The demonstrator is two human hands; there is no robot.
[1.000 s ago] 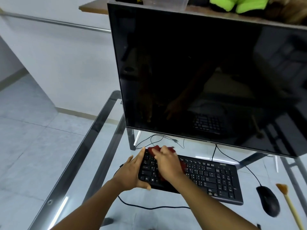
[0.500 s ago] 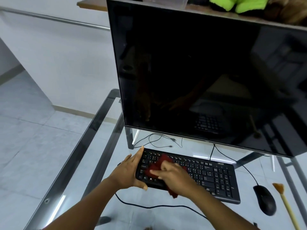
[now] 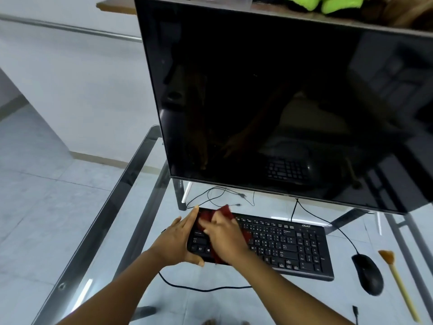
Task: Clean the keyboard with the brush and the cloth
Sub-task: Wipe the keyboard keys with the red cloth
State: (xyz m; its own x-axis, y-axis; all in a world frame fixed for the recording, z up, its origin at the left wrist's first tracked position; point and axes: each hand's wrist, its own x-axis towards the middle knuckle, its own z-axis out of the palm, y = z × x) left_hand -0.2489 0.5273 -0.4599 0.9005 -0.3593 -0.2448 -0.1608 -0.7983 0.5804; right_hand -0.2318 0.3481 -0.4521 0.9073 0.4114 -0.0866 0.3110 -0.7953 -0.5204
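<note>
A black keyboard (image 3: pixel 285 245) lies on the glass table in front of the monitor. My left hand (image 3: pixel 177 240) grips the keyboard's left end, thumb under the front edge and fingers along the side. My right hand (image 3: pixel 225 235) presses a dark red cloth (image 3: pixel 225 212) onto the left part of the keys; most of the cloth is hidden under the hand. The brush (image 3: pixel 398 280), with a pale stick handle and orange bristles, lies on the table at the far right, away from both hands.
A large dark monitor (image 3: pixel 281 102) stands right behind the keyboard. A black mouse (image 3: pixel 367 273) sits between the keyboard and the brush. Thin cables (image 3: pixel 218 195) run behind and in front of the keyboard. The glass table's metal frame (image 3: pixel 112 202) runs along the left.
My right hand has slid the red cloth from the keyboard's front edge back up to its top-left keys. The left hand keeps its hold on the keyboard's end.
</note>
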